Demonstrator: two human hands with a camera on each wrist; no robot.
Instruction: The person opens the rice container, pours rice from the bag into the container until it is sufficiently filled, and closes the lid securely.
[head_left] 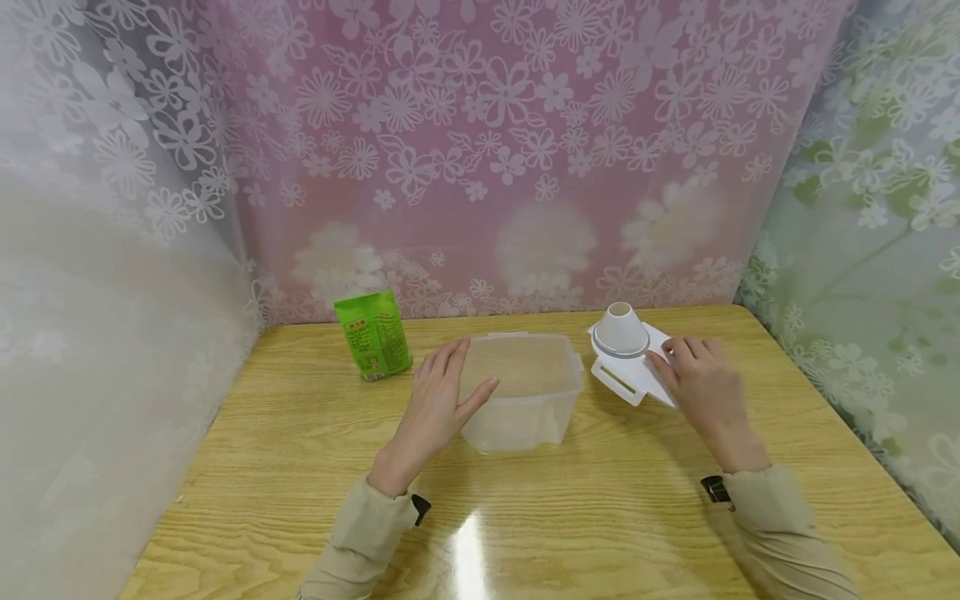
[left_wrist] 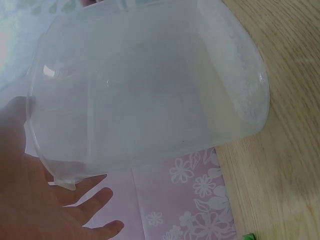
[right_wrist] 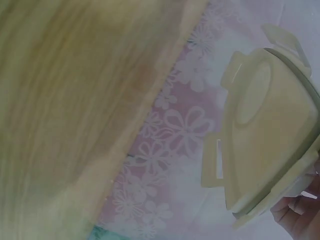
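Observation:
A clear plastic box (head_left: 517,421) stands upright on the table, its opening facing up. My left hand (head_left: 435,400) lies along its left side, thumb and fingers spread and touching near the rim. The left wrist view shows the box (left_wrist: 150,90) close up, with the left hand (left_wrist: 45,190) at a rim corner. My right hand (head_left: 705,396) pinches the right edge of a white lid (head_left: 662,342) with side flaps, tilted above the table. In the right wrist view, fingers (right_wrist: 295,212) hold the lid (right_wrist: 275,130) by its edge. A white cone-shaped piece (head_left: 621,332) overlaps the lid.
A bright green printed packet (head_left: 373,335) stands at the back left of the wooden table (head_left: 300,467). Floral curtains (head_left: 487,167) hang behind the table and along both sides.

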